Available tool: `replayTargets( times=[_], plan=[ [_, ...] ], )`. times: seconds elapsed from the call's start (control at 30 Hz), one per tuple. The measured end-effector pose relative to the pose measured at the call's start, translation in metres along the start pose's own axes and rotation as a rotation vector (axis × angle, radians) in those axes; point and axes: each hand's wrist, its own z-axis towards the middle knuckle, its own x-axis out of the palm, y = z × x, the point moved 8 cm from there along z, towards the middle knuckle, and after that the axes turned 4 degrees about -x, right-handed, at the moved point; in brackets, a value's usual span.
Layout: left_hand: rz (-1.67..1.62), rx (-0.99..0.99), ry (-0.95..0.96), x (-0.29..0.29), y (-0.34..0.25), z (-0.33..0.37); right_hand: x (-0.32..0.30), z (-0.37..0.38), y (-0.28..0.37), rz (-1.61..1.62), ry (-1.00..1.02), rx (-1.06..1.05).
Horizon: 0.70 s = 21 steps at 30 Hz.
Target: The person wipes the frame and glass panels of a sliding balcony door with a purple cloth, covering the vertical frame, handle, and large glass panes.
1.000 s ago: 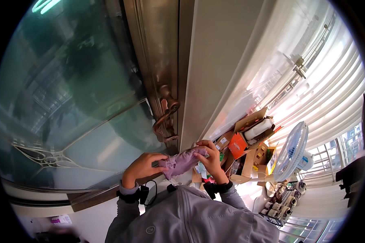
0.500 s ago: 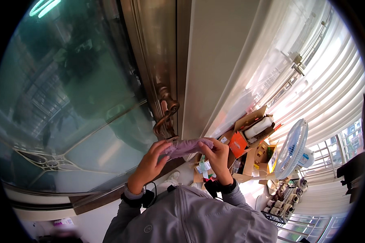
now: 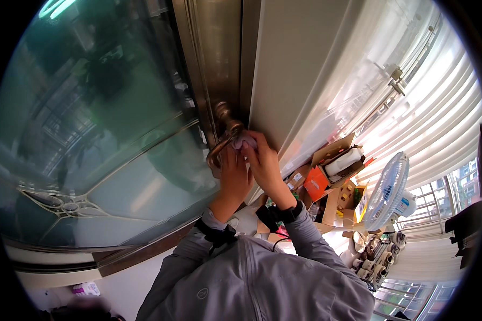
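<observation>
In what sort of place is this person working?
Probably a home's entrance or enclosed balcony: it has a glass-paned door with a curved handle, rows of shoes and a fan.

Fan [image 3: 386,190] near open cardboard boxes [image 3: 333,206]

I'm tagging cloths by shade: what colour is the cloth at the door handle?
The cloth is muted purple, as the head view shows.
</observation>
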Motion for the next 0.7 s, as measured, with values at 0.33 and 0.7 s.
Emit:
replayTargets(
  times=[0.33,0.7],
  plan=[
    [0.266,0.004,0.054,0.059,0.016,-0.031,0.039,-0.016,-0.069,-0.453,0.087,0.077],
    [-0.114,-0.07,-0.048,0.03,0.016,-0.02,0.016,0.003,-0.008,-0.223,-0.055,-0.047]
  ],
)
